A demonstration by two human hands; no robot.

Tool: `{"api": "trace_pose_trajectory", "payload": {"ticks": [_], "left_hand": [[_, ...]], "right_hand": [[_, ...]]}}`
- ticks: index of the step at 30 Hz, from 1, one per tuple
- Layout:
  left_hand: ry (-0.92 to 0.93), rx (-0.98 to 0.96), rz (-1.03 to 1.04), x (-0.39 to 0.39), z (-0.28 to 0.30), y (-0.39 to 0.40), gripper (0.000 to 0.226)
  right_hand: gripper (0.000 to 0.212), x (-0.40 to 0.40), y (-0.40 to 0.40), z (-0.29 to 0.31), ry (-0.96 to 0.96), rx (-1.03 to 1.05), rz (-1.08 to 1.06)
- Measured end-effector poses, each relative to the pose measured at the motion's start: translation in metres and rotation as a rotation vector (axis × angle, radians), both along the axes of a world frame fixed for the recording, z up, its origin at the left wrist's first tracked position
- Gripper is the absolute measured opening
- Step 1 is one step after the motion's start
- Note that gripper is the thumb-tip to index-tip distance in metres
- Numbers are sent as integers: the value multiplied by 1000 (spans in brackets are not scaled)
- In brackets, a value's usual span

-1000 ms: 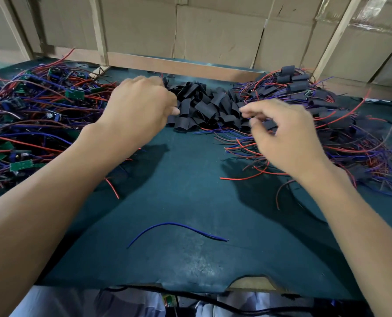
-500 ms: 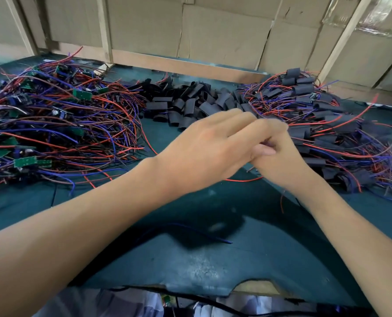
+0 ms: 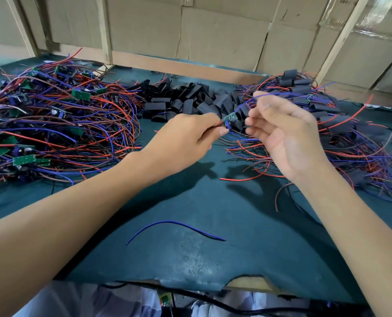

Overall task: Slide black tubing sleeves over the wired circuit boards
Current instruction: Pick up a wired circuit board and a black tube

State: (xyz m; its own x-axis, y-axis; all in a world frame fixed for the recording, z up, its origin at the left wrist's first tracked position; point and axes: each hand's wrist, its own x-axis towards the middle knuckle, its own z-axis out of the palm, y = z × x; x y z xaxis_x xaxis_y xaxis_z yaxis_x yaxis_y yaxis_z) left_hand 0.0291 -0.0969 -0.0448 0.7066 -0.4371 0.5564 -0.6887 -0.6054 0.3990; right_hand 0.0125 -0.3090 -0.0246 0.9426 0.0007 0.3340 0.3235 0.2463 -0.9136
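1. Left hand (image 3: 186,136) pinches a small green circuit board (image 3: 229,118) by its wire end, raised above the mat (image 3: 190,225), likely to free the other end for sleeving.
2. Right hand (image 3: 288,133), fingers loosely spread, guides the board's blue wire (image 3: 268,95); firm pinch unclear.
3. Black tubing sleeves (image 3: 190,99) are piled just behind; none on this board yet.

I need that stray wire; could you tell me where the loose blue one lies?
The loose blue wire lies alone on the green mat, near the front edge, between the forearms.

Wired circuit board (image 3: 229,120) between both hands
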Motion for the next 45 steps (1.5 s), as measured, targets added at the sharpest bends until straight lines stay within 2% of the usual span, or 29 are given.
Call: {"api": "trace_pose_trajectory", "payload": {"ticks": [3, 6, 8, 10, 12, 16, 18, 20, 23, 26, 29, 32, 35, 40, 45], "left_hand": [[-77, -27, 6, -4, 5, -1, 27], [-83, 27, -49, -5, 8, 0, 31], [-84, 68, -57, -4, 9, 1, 33], [-122, 139, 4, -3, 11, 4, 35], [-186, 187, 67, -2, 13, 7, 36], [-244, 216, 25, -6, 15, 8, 32], [-223, 220, -43, -7, 15, 7, 27], [-197, 208, -89, -8, 14, 6, 24], [-151, 239, -100, -1, 17, 4, 34], [-19, 255, 59, 32, 32, 15, 39], [149, 463, 246, 77, 50, 27, 48], [174, 766, 157, 104, 49, 28, 46], [172, 966, 21, 112, 41, 27, 54], [113, 1103, -39, 110, 43, 24, 48], [124, 1149, -45, 99, 51, 20, 61]], "right_hand": [[19, -1, 6, -5, 37, -167, 143], [5, -2, 14, -15, 2, -325, 118], [9, 0, 16, -16, 4, -280, 51], [26, 2, 12, -11, 37, -122, -28], [26, 2, 8, -6, 63, 23, -83], [34, -5, 24, -15, 138, 11, 52], [30, -8, 34, -21, 133, -9, 106], [21, -8, 37, -19, 104, 9, 72], [9, -7, 28, -10, 88, 71, -26], [6, -5, 19, -7, 85, 29, -150], [8, -2, 19, -8, 90, -48, -195], [11, -2, 25, -15, 29, -230, -245], [12, -4, 27, -19, -103, -400, -288], [13, -6, 27, -17, -142, -436, -332], [12, -5, 28, -15, -80, -359, -323]]}}
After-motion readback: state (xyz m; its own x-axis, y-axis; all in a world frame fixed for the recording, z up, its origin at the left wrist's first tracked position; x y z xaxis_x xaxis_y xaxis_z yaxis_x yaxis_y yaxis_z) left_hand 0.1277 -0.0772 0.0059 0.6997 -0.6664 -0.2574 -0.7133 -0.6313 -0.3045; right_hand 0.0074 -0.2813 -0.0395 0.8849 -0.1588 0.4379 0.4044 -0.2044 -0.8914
